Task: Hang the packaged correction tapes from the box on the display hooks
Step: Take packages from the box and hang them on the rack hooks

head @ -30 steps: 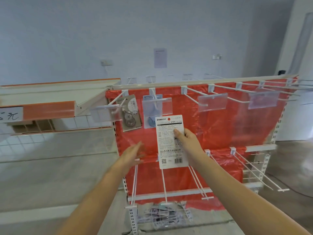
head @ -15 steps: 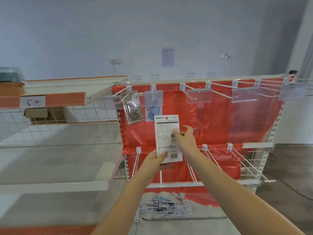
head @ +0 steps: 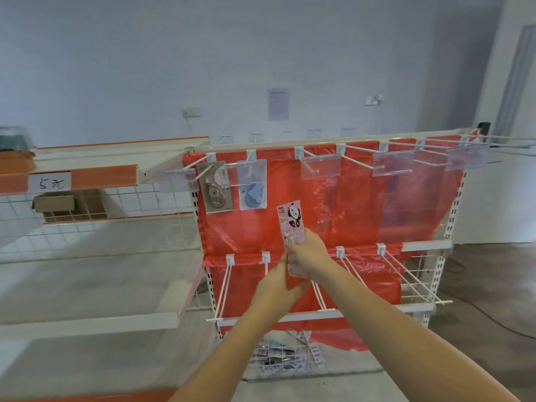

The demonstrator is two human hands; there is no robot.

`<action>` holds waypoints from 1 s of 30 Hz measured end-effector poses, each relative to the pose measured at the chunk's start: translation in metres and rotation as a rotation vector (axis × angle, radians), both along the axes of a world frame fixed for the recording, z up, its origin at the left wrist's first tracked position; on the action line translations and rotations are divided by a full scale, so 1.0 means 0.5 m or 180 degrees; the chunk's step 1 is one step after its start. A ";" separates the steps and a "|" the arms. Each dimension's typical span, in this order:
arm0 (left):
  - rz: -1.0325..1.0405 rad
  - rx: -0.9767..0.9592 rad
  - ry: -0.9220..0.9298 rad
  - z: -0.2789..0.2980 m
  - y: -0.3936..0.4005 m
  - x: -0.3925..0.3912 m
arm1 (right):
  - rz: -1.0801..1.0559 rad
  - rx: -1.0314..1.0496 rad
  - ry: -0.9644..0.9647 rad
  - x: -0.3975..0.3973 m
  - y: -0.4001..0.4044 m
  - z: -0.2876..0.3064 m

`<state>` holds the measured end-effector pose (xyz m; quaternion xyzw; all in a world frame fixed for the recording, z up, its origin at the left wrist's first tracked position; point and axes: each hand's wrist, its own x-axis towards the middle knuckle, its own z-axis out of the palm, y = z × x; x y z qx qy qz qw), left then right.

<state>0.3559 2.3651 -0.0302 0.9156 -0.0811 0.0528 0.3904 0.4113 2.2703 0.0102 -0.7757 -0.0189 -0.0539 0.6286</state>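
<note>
I hold a pink packaged correction tape [head: 291, 221] with a panda print upright in front of the red display rack [head: 362, 204]. My right hand [head: 309, 253] grips its middle from the right. My left hand [head: 282, 281] grips its lower end from below. A grey packaged correction tape [head: 216, 187] hangs on the top-left display hook, and a blue packaged one [head: 253, 191] hangs on the hook beside it. Empty hooks with clear label holders [head: 320, 166] run along the top bar to the right. A wire basket [head: 285, 356] of more packages sits on the floor under the rack.
A white and orange shelf unit [head: 87, 175] with wire mesh stands to the left, carrying a price label and a cardboard box [head: 53, 206]. Lower hooks [head: 406, 277] stick out toward me at waist height. A cable runs over the floor at the right.
The package has been turned round: its white printed back faced me before, its pink panda front faces me now. My left hand came up and took hold of its lower end.
</note>
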 end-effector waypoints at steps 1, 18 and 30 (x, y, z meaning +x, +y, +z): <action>-0.0029 0.0195 -0.0084 0.002 0.009 0.004 | 0.0059 0.0103 0.0055 -0.001 -0.016 0.004; 0.0275 0.2571 -0.0235 0.105 0.177 0.128 | 0.0826 0.0960 -0.0167 0.020 -0.176 0.060; 0.0224 0.2622 -0.0280 0.106 0.176 0.150 | 0.0694 0.0893 -0.0337 0.059 -0.179 0.077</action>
